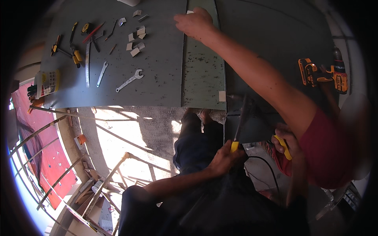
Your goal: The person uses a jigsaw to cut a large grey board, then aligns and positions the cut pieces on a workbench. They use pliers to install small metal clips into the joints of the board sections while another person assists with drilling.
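Note:
My left hand (pixel 227 158) is closed round one yellow grip of a long two-handled tool, which looks like a hand riveter (pixel 241 118). My right hand (pixel 286 142) is wrapped round its other yellow grip; the two grips stand apart. The tool's thin nose points left toward a small pale bracket (pixel 222 96) at the seam of the metal panel (pixel 202 74); whether they touch I cannot tell. Dark arms of the tool partly blend into the table.
A co-worker's bare arm (pixel 260 74) crosses from the right, its hand (pixel 197 23) at the strip's far end. Spanners (pixel 130 80), loose brackets (pixel 136 51), pliers (pixel 76 57) and a tub (pixel 48 83) lie left; a cordless drill (pixel 338 76) and battery (pixel 307 70) right.

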The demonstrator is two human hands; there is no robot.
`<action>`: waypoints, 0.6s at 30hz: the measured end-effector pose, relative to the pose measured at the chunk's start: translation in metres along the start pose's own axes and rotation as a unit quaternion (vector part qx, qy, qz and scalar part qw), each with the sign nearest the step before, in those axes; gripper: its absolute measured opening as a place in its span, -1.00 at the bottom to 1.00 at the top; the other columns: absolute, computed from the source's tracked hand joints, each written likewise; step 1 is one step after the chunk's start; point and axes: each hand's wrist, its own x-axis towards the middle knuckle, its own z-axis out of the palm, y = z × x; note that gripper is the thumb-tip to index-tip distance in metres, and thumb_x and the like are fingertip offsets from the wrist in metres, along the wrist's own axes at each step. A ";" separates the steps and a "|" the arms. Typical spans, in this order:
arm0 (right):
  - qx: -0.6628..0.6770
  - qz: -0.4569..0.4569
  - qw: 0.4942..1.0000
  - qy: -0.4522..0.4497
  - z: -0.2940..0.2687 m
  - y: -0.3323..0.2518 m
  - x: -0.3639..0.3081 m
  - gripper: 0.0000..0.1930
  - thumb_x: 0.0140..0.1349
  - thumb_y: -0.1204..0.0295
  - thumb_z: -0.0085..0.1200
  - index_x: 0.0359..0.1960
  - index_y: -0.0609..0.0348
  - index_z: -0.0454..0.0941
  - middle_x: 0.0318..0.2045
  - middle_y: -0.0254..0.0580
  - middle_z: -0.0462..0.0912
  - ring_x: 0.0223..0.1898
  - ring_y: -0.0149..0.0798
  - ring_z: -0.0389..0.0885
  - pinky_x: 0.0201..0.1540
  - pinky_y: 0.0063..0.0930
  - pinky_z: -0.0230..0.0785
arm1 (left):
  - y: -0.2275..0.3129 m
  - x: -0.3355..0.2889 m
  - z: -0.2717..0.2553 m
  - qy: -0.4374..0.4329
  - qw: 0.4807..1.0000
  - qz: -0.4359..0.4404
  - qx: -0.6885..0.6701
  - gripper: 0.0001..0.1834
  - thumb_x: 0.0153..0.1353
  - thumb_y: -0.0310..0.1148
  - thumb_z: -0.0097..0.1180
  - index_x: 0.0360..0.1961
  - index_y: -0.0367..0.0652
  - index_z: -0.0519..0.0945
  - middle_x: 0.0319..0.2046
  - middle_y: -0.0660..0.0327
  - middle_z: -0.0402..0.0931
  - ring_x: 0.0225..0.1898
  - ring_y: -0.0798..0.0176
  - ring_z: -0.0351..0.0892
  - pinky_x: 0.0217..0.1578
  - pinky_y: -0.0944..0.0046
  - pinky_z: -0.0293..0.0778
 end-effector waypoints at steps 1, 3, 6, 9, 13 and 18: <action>-0.008 -0.008 1.000 0.016 -0.005 -0.006 -0.005 -0.70 0.41 0.23 0.06 -0.02 0.19 0.43 -0.58 -0.32 0.45 -0.81 -0.49 0.29 -0.75 -0.67 0.12 | 0.006 -0.002 -0.003 -0.004 1.000 0.003 -0.012 -0.78 0.43 -0.28 0.05 -0.08 -0.10 0.31 -0.42 0.31 0.41 -0.52 0.45 0.42 -0.54 0.37 0.40; -0.001 0.003 1.000 0.028 -0.006 -0.011 -0.010 -0.69 0.42 0.22 0.05 -0.02 0.20 0.43 -0.57 -0.32 0.46 -0.81 -0.49 0.31 -0.73 -0.67 0.17 | 0.019 -0.003 -0.002 -0.013 0.999 0.007 -0.032 -0.76 0.43 -0.26 0.05 -0.06 -0.11 0.31 -0.40 0.31 0.42 -0.48 0.44 0.44 -0.51 0.35 0.42; 0.094 0.061 0.993 -0.042 -0.001 0.011 0.003 -0.66 0.42 0.17 0.01 -0.01 0.19 0.45 -0.45 -0.24 0.57 -0.61 -0.41 0.55 -0.50 -0.59 0.45 | -0.002 0.011 0.010 -0.054 0.995 -0.011 -0.087 -0.62 0.42 -0.18 0.11 0.05 -0.11 0.27 -0.25 0.22 0.44 -0.28 0.32 0.53 -0.29 0.25 0.56; 0.204 0.078 0.975 -0.034 0.051 0.049 0.024 -0.56 0.39 0.17 0.05 0.14 0.23 0.41 -0.17 -0.08 0.65 -0.24 -0.25 0.66 -0.11 -0.35 0.51 | -0.009 0.007 0.020 0.010 0.988 0.006 -0.155 -0.31 0.39 0.00 0.13 0.28 -0.15 0.10 0.00 0.09 0.41 0.03 0.19 0.49 -0.03 0.24 0.50; 0.239 0.033 0.948 -0.207 0.062 0.040 0.027 -0.42 0.32 0.20 0.09 0.29 0.26 0.34 0.20 0.01 0.49 0.23 -0.13 0.48 0.33 -0.16 0.27 | -0.004 0.009 0.011 -0.003 0.980 -0.001 -0.200 0.02 0.34 0.16 0.15 0.47 -0.08 -0.23 0.25 -0.04 0.26 0.28 0.01 0.35 0.13 0.11 0.47; 0.224 0.039 0.947 -0.227 0.054 0.043 0.030 -0.41 0.27 0.24 0.13 0.28 0.25 0.35 0.19 -0.05 0.50 0.24 -0.14 0.45 0.34 -0.17 0.25 | 0.006 0.008 0.021 0.009 0.942 -0.066 -0.328 -0.09 0.33 0.34 -0.07 0.43 -0.05 -0.01 0.15 0.02 0.24 0.18 -0.03 0.37 0.08 -0.26 0.52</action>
